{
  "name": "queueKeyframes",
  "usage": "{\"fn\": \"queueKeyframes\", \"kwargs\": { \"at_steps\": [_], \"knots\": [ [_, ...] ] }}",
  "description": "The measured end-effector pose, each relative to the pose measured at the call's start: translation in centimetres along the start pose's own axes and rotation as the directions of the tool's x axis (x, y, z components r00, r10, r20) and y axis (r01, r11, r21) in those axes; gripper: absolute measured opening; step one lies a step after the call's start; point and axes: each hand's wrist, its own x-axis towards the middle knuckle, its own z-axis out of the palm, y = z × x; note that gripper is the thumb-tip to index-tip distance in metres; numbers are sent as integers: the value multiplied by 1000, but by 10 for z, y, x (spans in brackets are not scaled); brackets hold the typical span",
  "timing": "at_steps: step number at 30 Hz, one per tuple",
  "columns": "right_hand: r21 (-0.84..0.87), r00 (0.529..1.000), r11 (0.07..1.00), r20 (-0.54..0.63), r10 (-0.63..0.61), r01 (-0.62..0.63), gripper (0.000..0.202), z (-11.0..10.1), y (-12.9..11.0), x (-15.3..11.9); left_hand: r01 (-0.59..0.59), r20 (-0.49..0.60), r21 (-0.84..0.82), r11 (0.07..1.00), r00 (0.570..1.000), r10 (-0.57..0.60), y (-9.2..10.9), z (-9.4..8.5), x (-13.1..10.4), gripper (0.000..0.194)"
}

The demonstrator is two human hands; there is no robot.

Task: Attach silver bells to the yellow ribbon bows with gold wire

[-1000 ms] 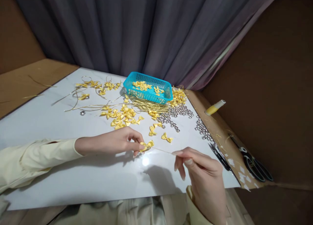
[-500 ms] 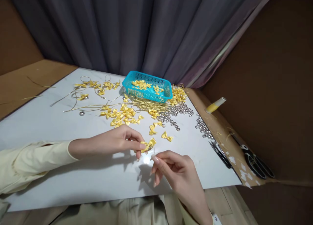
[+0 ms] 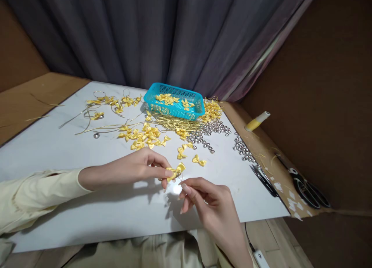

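Between the thumb and fingers of my left hand (image 3: 147,168) is a yellow ribbon bow (image 3: 180,167), with a small silvery piece showing at its middle. My right hand (image 3: 205,198) is just to the right and lower, its thumb and forefinger pinched on the end of a thin cord (image 3: 181,178) that runs up to the bow. Both hands are above the white board, near its front. The other fingers of my right hand are curled loosely. Beyond the hands, a single yellow bow (image 3: 199,160) lies on the board, with a pile of yellow bows (image 3: 145,136) farther left.
A blue basket (image 3: 174,113) holding yellow bows stands at the back. Before it lie gold cords (image 3: 174,122); silver beads (image 3: 207,132) are scattered to the right. Black tweezers (image 3: 264,181), scissors (image 3: 306,190) and a yellow-white tube (image 3: 257,121) are at the right edge.
My right hand has shifted slightly up, and the cord between its fingertips and the bow now shows as a curve. My left hand keeps its hold on the bow.
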Motion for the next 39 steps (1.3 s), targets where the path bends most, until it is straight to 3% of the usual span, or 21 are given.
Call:
{"fn": "queueKeyframes", "kwargs": {
  "at_steps": [10, 24, 39],
  "knots": [
    [-100, 995, 994, -84, -61, 53, 24, 8, 1, 2, -2, 0, 35, 999, 1000, 2, 3, 1, -2, 25],
    [-118, 995, 991, -60, -75, 68, 24, 6, 2, 1, -28, -1, 94, 995, 1000, 29, 4, 0, -2, 27],
    [-126, 994, 988, -58, -95, 88, 25, 7, -2, 0, -57, 10, 27, 998, 998, 56, 4, 1, -2, 25]
  ]
}}
